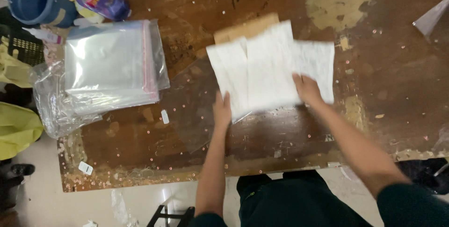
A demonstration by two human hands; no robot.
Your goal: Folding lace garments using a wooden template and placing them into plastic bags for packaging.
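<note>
- Our left hand [222,110] lies flat with its fingers together against the lower left edge of the white folded cloth [271,68]; its grip is not closed around anything.
- Our right hand [307,89] presses palm-down on the cloth's lower right part, fingers spread flat on top rather than clamped.
- The cloth sits near the middle of the worn brown worktop [388,72], in three overlapping white panels, partly blurred.
- A piece of brown cardboard [245,28] shows from under its upper left edge.
- A clear plastic sheet [189,110] lies under the cloth and reaches toward us.
- Well to the left lies a stack of clear plastic bags [112,63].
- A blue bucket [35,0] stands at the upper left corner.
</note>
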